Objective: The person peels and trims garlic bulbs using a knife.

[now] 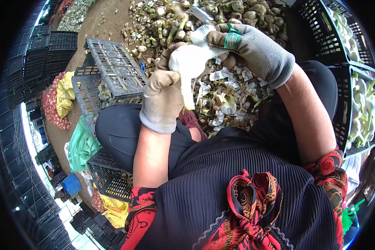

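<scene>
One white peeled vegetable stalk (188, 62) sits between two grey-gloved hands: the left hand (161, 99) is wrapped tightly around it, and the right hand (250, 49) pinches its upper end.

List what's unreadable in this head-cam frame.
Head view:
- right hand: the glove's back hides its grip. The blurred shiny strip above it may or may not be a blade.
- white shoot: base covered by the left hand.
- black crate at right: cut off by the lens edge.
- pile beyond the hands: pieces too small to tell apart.
</scene>
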A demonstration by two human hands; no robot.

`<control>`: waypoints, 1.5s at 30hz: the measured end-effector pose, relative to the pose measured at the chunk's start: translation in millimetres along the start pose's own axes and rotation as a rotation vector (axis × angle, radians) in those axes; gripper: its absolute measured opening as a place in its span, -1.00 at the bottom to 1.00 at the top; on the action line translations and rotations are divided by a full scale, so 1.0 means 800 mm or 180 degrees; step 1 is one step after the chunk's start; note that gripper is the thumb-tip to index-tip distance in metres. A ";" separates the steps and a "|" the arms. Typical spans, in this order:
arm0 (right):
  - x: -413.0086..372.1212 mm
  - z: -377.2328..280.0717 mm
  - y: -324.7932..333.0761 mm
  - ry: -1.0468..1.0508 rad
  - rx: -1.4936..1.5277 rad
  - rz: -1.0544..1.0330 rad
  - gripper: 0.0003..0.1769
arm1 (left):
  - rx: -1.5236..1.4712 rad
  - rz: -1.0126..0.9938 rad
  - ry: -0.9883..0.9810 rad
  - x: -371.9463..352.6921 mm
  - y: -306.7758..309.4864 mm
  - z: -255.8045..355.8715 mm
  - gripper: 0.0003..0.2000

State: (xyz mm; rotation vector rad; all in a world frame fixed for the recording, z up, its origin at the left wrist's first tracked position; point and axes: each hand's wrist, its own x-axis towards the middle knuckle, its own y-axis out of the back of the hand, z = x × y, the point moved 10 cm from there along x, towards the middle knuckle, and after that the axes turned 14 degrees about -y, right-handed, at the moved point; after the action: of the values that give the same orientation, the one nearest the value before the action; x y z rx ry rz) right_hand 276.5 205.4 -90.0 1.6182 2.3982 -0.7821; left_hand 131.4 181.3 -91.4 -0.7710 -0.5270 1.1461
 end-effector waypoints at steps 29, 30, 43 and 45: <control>-0.015 0.012 -0.051 0.0060 -0.0940 -0.0790 -0.70 | 0.1198 0.1171 -0.0713 0.001 0.031 0.030 -0.67; -0.023 0.007 -0.054 0.0069 -0.1039 -0.0743 -0.69 | 0.1195 0.1201 -0.0702 0.000 0.032 0.030 -0.67; -0.054 -0.033 -0.056 0.1603 -0.3437 0.1449 -0.59 | 0.1455 0.1138 -0.0755 -0.007 0.010 0.034 -0.63; -0.072 -0.050 -0.065 0.2141 -0.3161 0.1526 -0.62 | 0.1746 0.0936 -0.0636 -0.006 -0.003 0.027 -0.64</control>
State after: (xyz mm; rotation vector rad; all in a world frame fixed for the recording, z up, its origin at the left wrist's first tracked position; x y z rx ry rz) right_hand 260.3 163.3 -15.5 1.9242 1.9346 1.0152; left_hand 115.7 182.0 -76.2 -0.2613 -0.2421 1.5632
